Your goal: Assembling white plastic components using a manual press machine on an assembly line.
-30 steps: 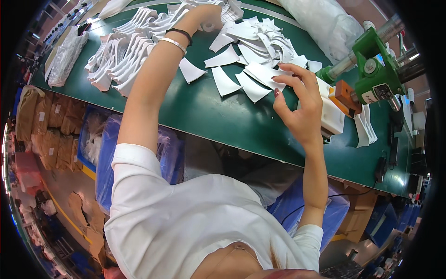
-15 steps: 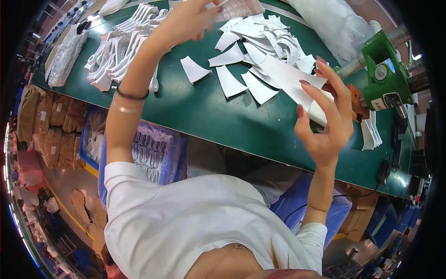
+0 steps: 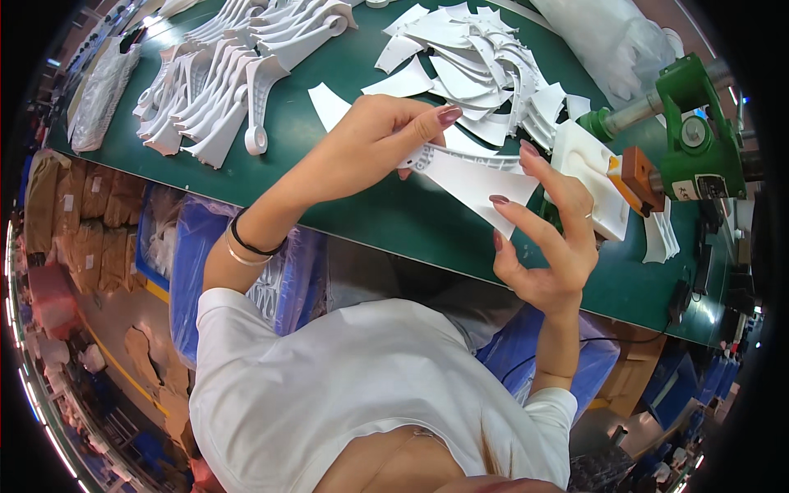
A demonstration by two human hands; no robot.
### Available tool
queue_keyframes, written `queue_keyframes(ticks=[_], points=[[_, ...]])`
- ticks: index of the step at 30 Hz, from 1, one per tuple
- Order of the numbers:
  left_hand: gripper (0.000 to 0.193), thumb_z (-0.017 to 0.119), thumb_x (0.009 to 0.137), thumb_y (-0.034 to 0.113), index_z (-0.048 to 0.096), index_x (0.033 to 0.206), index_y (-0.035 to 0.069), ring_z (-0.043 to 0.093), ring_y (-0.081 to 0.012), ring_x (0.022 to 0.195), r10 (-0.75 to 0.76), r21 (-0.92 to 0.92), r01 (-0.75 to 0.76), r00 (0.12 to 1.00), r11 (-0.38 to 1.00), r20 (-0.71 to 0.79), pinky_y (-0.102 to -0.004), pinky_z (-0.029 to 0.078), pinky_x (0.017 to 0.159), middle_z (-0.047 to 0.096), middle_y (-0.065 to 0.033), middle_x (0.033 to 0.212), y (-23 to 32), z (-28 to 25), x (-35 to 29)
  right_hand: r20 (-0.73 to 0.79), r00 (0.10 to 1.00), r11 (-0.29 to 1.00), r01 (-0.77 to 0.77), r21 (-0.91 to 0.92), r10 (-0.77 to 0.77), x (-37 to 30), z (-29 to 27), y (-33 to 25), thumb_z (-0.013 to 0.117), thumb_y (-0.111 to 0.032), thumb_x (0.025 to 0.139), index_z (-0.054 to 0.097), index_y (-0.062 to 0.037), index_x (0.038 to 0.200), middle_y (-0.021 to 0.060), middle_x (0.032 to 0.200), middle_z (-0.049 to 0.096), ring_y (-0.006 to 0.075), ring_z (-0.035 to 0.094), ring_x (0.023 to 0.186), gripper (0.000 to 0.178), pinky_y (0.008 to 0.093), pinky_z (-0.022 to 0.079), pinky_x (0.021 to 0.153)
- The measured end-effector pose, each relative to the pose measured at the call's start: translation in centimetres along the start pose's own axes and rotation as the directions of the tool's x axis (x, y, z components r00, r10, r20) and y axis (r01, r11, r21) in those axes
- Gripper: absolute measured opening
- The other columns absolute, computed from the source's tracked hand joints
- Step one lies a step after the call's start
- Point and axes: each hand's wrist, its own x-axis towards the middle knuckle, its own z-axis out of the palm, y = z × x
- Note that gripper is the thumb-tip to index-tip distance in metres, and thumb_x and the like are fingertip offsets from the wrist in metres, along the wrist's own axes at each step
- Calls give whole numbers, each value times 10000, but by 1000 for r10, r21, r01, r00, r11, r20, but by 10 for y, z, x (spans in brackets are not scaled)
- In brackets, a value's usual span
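My left hand is closed on one end of a white ribbed plastic arm, thumb on top. A smooth white curved plastic panel lies against the arm's ribbed side, its wide end toward my right hand. The thumb and fingers of my right hand are bent round that wide end and grip it. Just beyond the right hand stands a white fixture block, next to the orange-brown block of a green clamp. Fingers partly hide where panel and arm meet.
Loose white panels are heaped at the far middle of the green table. Stacked white ribbed arms lie at the left. A large plastic bag sits at the far right. Blue lined bins stand below the front edge.
My left hand has come down and nearer from the far side with the ribbed arm, which now meets the panel. My right hand has shifted slightly left and nearer with the panel, uncovering the fixture block.
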Motion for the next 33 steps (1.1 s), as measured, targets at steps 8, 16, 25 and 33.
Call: queue_keyframes(ticks=[8,16,25,33], points=[[449,554,1021,365,695,858,-29,533,-68,561,-52,2,52,989,999,138,-231,421,516,605,-26,664,6,12,8,-4,998,998,-69,11,69,-11,-3,5,754,-62,594,747,-117,1009,156,1298,640,288,635,1078,418,405,447,947],[329,583,991,258,693,919,-43,529,-74,570,-32,77,19,985,997,170,-241,427,530,585,-25,662,10,16,11,64,989,990,-136,44,133,-19,-12,10,764,-88,625,737,-123,1032,137,1293,646,270,633,1121,410,443,432,1000],[337,588,993,267,685,894,-40,529,-73,562,-28,120,5,982,993,186,-242,425,527,571,-25,637,9,23,16,19,995,995,-93,-26,94,-27,-12,9,787,-105,630,740,-113,1014,137,1265,658,267,646,1089,387,439,461,974],[397,569,1009,319,677,891,-44,534,-65,549,-34,25,30,986,999,166,-229,422,511,565,-20,630,6,26,14,-16,998,995,-67,-73,66,-32,-13,2,785,-123,646,749,-115,988,116,1195,692,253,664,1042,344,415,465,971]])
